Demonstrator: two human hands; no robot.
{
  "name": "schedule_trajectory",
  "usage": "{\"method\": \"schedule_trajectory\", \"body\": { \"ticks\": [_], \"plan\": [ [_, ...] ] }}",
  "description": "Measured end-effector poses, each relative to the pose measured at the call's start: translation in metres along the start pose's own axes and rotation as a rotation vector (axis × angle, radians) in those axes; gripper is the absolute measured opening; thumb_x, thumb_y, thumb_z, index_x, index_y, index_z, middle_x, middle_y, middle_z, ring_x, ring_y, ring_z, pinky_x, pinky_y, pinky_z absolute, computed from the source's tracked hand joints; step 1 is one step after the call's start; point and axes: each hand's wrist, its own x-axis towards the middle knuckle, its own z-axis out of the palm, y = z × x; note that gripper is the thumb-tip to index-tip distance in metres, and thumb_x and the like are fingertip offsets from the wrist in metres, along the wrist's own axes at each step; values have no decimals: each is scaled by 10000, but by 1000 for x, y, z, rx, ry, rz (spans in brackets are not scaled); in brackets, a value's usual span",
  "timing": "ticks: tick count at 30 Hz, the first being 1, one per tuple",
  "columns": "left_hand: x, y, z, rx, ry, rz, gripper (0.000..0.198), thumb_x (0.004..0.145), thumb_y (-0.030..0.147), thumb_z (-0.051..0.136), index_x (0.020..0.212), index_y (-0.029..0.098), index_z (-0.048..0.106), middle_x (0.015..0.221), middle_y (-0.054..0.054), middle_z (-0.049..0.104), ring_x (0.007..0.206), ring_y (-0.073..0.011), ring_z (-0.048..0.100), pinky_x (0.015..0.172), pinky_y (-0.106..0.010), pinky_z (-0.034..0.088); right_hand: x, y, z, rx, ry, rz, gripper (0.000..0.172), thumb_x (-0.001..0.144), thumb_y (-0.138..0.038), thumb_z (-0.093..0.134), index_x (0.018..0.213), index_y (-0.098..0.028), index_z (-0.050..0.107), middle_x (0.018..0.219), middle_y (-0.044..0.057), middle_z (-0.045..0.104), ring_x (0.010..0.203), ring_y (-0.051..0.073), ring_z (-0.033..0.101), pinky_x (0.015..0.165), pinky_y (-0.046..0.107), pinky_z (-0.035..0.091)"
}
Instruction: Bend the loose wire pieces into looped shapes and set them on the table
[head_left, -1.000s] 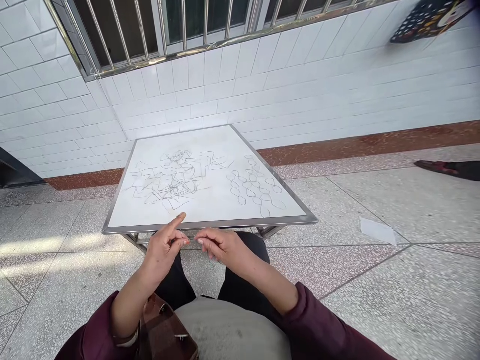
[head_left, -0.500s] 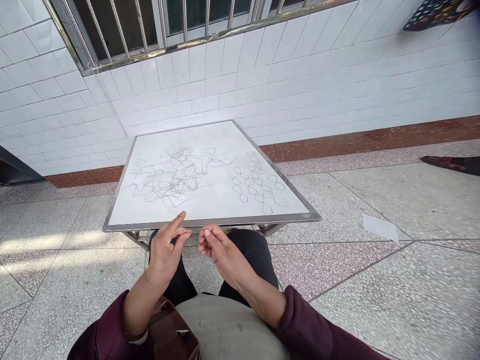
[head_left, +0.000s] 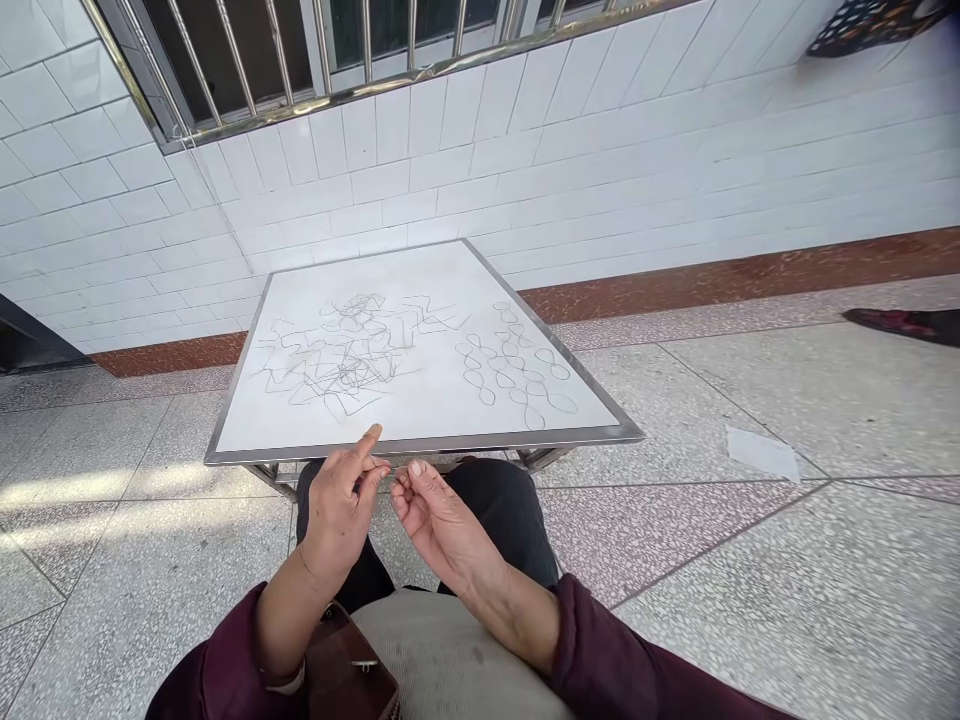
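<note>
My left hand (head_left: pixel 341 505) and my right hand (head_left: pixel 431 510) meet just below the near edge of a small white table (head_left: pixel 420 440). Both pinch the ends of a thin piece of wire (head_left: pixel 391 472) between thumb and fingers; the left index finger sticks out. On the table's left lies a tangled pile of bent wire pieces (head_left: pixel 341 355). On its right lie several looped wire shapes (head_left: pixel 517 375) set in rows.
A white tiled wall (head_left: pixel 600 170) with a barred window (head_left: pixel 337 40) stands behind the table. A scrap of paper (head_left: pixel 765 455) lies on the speckled floor at right. A dark shoe (head_left: pixel 900 325) shows at the far right edge. A brown bag (head_left: pixel 345 670) rests on my lap.
My hands have drawn closer together and the right palm has turned up. The view shifted slightly.
</note>
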Motion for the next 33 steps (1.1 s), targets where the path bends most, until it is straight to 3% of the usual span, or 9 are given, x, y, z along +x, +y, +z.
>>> {"method": "schedule_trajectory", "body": {
  "ticks": [4, 8, 12, 16, 19, 23, 28, 31, 33],
  "plan": [
    [1, 3, 4, -18, 1, 9, 451, 939, 213, 576, 1378, 313, 543, 937, 7, 733, 912, -157, 666, 913, -337, 534, 1, 2, 1, 37, 35, -28, 304, 648, -338, 904, 738, -209, 645, 746, -37, 612, 705, 91, 594, 723, 192, 549],
    [6, 1, 0, -16, -84, 80, 438, 954, 200, 546, 1379, 306, 538, 955, 2, 738, 914, -158, 659, 895, -335, 542, 1, 1, -3, -67, 6, -43, 291, 716, -407, 844, 741, -231, 614, 751, -29, 582, 731, 124, 592, 778, 260, 550],
    [12, -5, -9, 85, -194, 204, 457, 979, 207, 491, 1426, 304, 479, 906, -5, 724, 886, -174, 628, 836, -345, 555, 3, -4, -12, -412, -94, -99, 346, 813, -536, 711, 730, -230, 572, 804, 2, 589, 809, 167, 589, 814, 323, 517],
    [19, -5, -19, 181, -310, 333, 536, 992, 173, 441, 1501, 313, 350, 905, -15, 690, 874, -176, 590, 807, -337, 546, 9, -14, -20, -822, -166, -229, 294, 878, -533, 629, 867, -240, 647, 777, -2, 586, 679, 149, 511, 669, 291, 467],
    [23, 0, -25, 222, -382, 382, 613, 996, 171, 433, 1551, 310, 215, 884, -18, 662, 855, -178, 576, 784, -329, 538, 13, -23, -23, -1088, -239, -433, 237, 890, -453, 633, 1033, -269, 677, 854, 26, 651, 727, 182, 561, 710, 337, 481],
    [26, 4, -28, 241, -429, 390, 657, 1004, 175, 419, 1571, 305, 113, 878, -16, 650, 869, -182, 571, 801, -334, 535, 15, -36, -20, -1418, -335, -703, 168, 917, -352, 602, 1024, -282, 711, 915, 62, 713, 857, 244, 633, 819, 413, 496],
    [27, 4, -30, 284, -397, 426, 675, 1003, 181, 425, 1574, 304, 85, 922, -29, 653, 880, -182, 575, 806, -336, 542, 10, -44, -9, -1445, -414, -668, 236, 955, -310, 529, 1154, -284, 653, 1056, 68, 722, 950, 248, 668, 842, 411, 517],
    [27, 6, -32, 323, -389, 485, 674, 1008, 182, 408, 1575, 301, 64, 918, -32, 652, 873, -182, 592, 773, -326, 550, 9, -45, -4, -1473, -440, -560, 279, 969, -365, 506, 1217, -274, 595, 892, 44, 714, 766, 215, 658, 688, 345, 501],
    [27, 8, -33, 340, -387, 512, 669, 1005, 167, 402, 1573, 306, 79, 912, -31, 647, 866, -181, 609, 753, -313, 552, 10, -44, -3, -1521, -408, -544, 269, 968, -418, 499, 1158, -259, 604, 729, 12, 664, 608, 188, 596, 573, 295, 432]
  ]
}}
